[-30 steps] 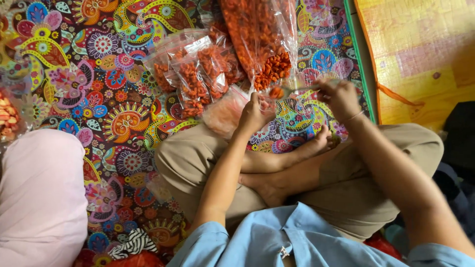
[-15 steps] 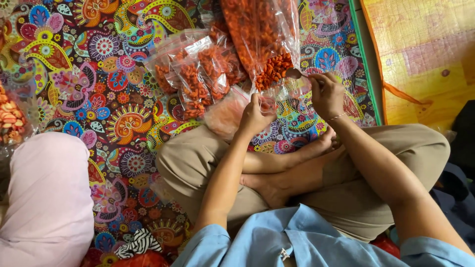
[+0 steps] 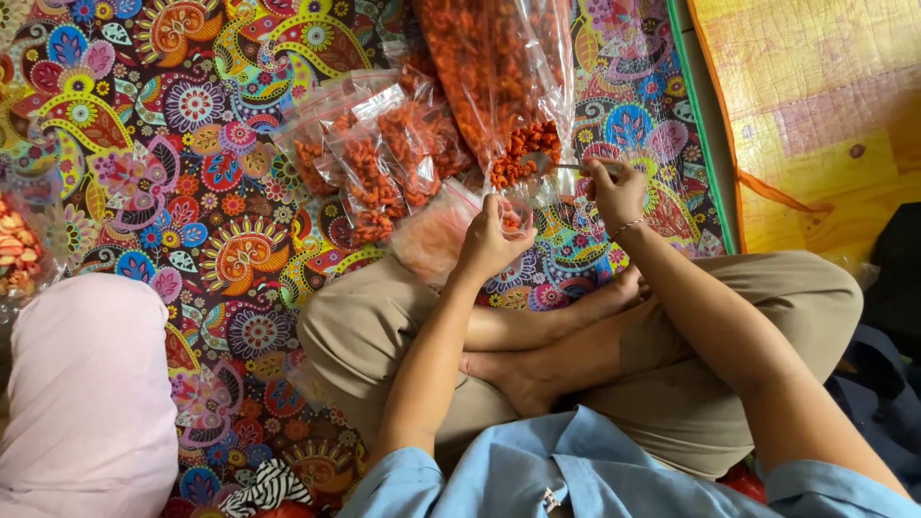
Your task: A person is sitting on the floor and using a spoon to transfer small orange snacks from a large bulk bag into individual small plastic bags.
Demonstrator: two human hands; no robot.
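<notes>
I sit cross-legged on a bright patterned mat (image 3: 192, 105). My left hand (image 3: 487, 240) holds a small clear bag (image 3: 515, 219) open, with a few orange snack pieces inside. My right hand (image 3: 614, 192) grips the handle of a metal spoon (image 3: 554, 164), whose bowl reaches into the mouth of a large clear bag of orange snacks (image 3: 499, 77) lying ahead of me. Several small filled bags (image 3: 369, 158) are piled to the left of the big one.
A pale pink pillow-like bundle (image 3: 82, 393) lies at the lower left. More snacks in plastic (image 3: 14, 245) show at the left edge. A yellow woven mat (image 3: 815, 105) lies to the right, beyond a green border. A striped cloth (image 3: 264, 484) lies at the bottom.
My right hand has gone from beside the small bag back to the big bag's mouth, and the spoon now digs into the orange snacks. My left hand has kept the small bag.
</notes>
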